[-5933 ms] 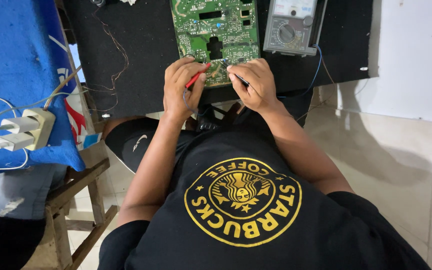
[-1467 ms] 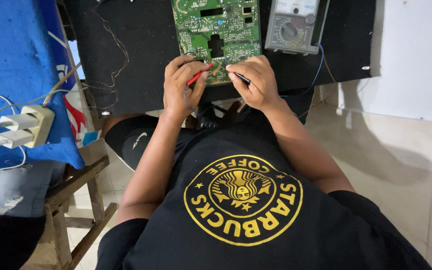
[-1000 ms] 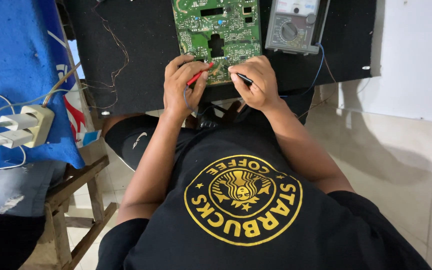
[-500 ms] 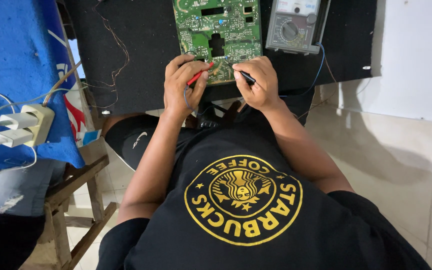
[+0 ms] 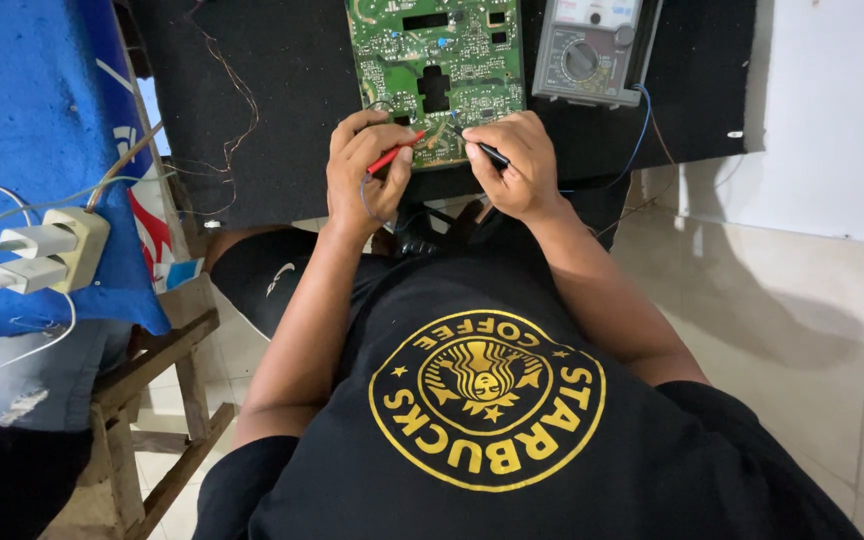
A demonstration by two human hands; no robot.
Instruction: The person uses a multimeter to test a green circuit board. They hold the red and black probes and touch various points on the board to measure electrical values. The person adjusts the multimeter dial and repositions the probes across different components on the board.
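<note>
Head cam is showing left hand (image 5: 367, 170) pinching the red probe (image 5: 395, 156), right hand (image 5: 514, 165) gripping the black probe (image 5: 492, 154), both touching the green circuit board (image 5: 437, 70) lying on the black mat (image 5: 272, 110); tips slipping could be bridging neighbouring solder joints.

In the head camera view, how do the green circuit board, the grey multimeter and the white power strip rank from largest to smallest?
1. green circuit board, clearly largest.
2. grey multimeter.
3. white power strip.
The last two look similar, and the meter is cut off at the top edge, so their order is unsure.
</note>
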